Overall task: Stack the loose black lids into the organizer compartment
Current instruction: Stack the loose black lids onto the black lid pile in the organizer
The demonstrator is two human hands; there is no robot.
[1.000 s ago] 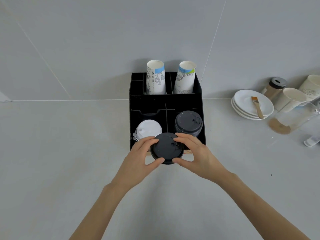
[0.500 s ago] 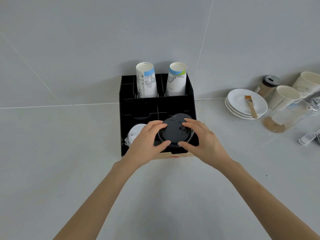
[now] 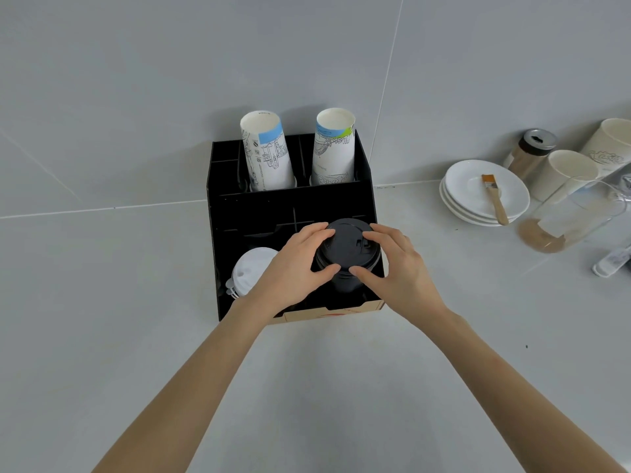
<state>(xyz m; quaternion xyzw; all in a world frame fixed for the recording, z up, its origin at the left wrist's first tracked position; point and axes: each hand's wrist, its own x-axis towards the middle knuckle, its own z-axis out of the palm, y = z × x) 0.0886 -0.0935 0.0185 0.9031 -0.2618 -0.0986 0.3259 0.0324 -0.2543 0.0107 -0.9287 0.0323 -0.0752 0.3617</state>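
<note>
Both hands (image 3: 345,271) grip a round black lid (image 3: 346,245) with a raised sip-tab.

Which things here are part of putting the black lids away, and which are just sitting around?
Part of the job:
left hand
right hand
black lid on the stack
black organizer

Just sitting around:
white lids
two paper cup stacks
white plates
brush
shaker jar

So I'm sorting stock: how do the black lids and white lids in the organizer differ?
The black lids fill the front right compartment, held by both hands; the white lids sit front left, untouched. The black stack rises higher than the white. Both are round drink lids.
</note>
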